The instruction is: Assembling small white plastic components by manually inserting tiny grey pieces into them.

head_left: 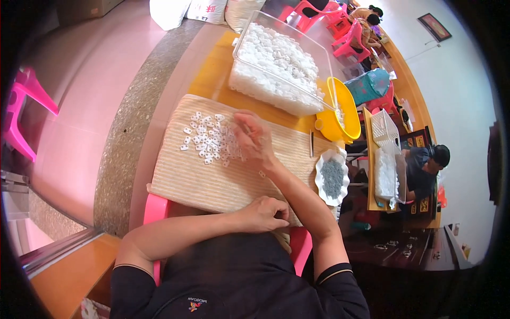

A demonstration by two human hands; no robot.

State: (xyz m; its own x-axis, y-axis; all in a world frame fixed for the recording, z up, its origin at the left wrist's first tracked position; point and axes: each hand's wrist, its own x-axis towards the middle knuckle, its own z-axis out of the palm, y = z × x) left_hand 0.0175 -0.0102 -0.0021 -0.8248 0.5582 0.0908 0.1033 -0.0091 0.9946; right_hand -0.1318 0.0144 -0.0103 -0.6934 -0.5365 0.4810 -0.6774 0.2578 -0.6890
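Many small white plastic pieces with holes (210, 139) lie in a loose pile on a striped beige cloth (178, 173) covering the near part of the table. Over the pile's right side is my right hand (254, 139); motion smears its fingers, so its grip cannot be made out. My left hand (265, 214) rests at the cloth's front edge with its fingers curled in. Whatever it may hold is hidden. One single small piece (262, 174) lies apart, beside my right wrist.
Beyond the cloth stands a large clear bin (281, 66) heaped with white pieces. Right of it are a yellow basin (340, 114), a dark slim tool (312, 143) and a white scalloped dish (332, 178) of small grey parts. Another person (425, 170) sits at the right.
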